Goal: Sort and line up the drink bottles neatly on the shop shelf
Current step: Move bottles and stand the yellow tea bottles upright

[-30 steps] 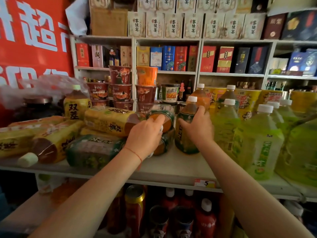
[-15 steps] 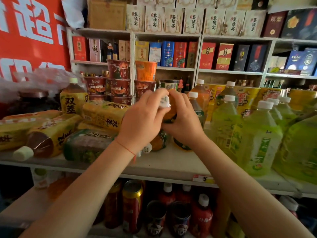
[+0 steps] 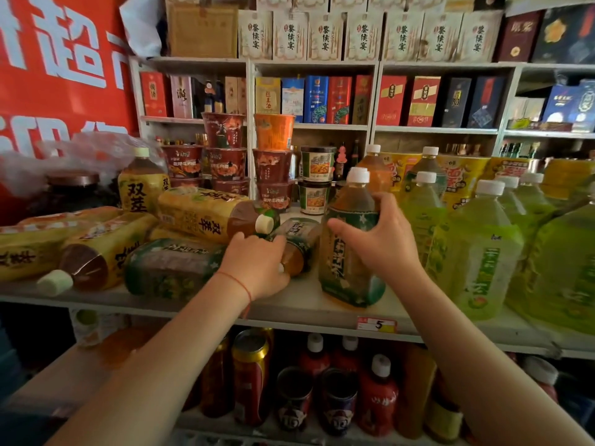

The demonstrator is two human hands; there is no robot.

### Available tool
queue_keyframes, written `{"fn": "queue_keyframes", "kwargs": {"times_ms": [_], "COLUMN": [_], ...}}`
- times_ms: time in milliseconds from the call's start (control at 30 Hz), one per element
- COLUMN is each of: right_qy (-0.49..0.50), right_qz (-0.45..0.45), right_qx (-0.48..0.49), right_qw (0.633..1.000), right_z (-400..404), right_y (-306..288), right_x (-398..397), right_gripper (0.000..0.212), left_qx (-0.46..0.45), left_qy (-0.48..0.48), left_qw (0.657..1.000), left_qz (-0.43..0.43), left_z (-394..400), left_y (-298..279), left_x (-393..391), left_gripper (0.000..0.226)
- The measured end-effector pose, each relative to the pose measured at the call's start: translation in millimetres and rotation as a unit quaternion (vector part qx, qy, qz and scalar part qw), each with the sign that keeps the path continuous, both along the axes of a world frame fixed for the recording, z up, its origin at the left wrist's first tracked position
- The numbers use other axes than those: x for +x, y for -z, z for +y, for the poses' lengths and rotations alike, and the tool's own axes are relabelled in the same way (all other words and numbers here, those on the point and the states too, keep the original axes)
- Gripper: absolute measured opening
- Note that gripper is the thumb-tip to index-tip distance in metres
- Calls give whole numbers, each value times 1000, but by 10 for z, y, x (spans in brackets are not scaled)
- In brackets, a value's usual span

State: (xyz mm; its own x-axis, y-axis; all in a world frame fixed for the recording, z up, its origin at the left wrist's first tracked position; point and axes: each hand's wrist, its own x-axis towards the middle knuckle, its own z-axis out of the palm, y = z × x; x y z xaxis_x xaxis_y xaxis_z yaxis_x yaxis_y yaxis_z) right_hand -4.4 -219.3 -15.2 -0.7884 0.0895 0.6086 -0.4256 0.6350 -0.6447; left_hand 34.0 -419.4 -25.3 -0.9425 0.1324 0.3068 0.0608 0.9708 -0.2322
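Bottles lying on their sides are found at the left of the shelf (image 3: 180, 304): three yellow-labelled tea bottles are counted there, the nearest one (image 3: 96, 255) with its long axis running back to front and its white cap toward the shelf edge, and the upper one (image 3: 212, 214) with its cap pointing right. One upright yellow-labelled bottle (image 3: 143, 185) is seen behind them. A green-labelled bottle (image 3: 174, 268) is laid across the front, its long axis running left to right. A second lying green-labelled bottle (image 3: 297, 243) is gripped near its neck by the left hand (image 3: 257, 268), fingers curled round it; its base points away to the right rear. One upright green-labelled tea bottle (image 3: 351, 246), cap upward, is held at its shoulder by the right hand (image 3: 383, 239), fingers wrapped round it. Further right, at least five upright pale-green bottles (image 3: 476, 252) are counted, standing close together, caps upward.
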Motion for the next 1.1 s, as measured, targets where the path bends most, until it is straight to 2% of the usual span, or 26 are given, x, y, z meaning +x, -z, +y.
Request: {"fn": "queue_keyframes", "kwargs": {"times_ms": [100, 233, 333, 467, 533, 600, 667, 767, 833, 867, 1000, 1100], "right_qy": [20, 50, 92, 165, 139, 43, -77, -162, -153, -141, -72, 14], "right_qz": [20, 45, 64, 189, 297, 366, 305, 156, 139, 146, 151, 131], "right_qx": [15, 38, 72, 167, 171, 171, 172, 159, 176, 185, 224, 220], "right_qw": [999, 997, 991, 953, 929, 914, 934, 961, 962, 962, 960, 966], "right_z": [55, 94, 110, 14, -70, -168, -272, -435, -539, -589, -715, -815], "right_y": [32, 85, 99, 102, 87, 116, 161, 212, 192, 155, 6, -44], "right_x": [6, 22, 50, 139, 217, 279, 315, 247, 130, 84, -4, -33], "right_gripper": [84, 84, 84, 90, 71, 47, 46, 75, 94, 97, 89, 81], "left_qx": [13, 49, 51, 96, 136, 175, 194, 207, 213, 215, 252, 277], "left_qy": [2, 11, 52, 103, 135, 155, 173, 205, 215, 219, 219, 172], "left_qw": [1000, 998, 994, 977, 961, 947, 933, 914, 911, 911, 908, 919], "left_qz": [15, 49, 80, 159, 201, 221, 247, 283, 280, 276, 253, 224], "left_z": [43, 45, 57, 137, 173, 188, 185, 151, 101, 71, -91, -319], "left_y": [103, 203, 249, 172, 70, -64, -192, -345, -410, -429, -447, -425], "left_x": [-77, -101, -79, -15, 22, 51, 71, 86, 70, 60, 34, -2], "left_gripper": [52, 43, 38, 37, 29, 22, 20, 19, 19, 19, 30, 40]}}
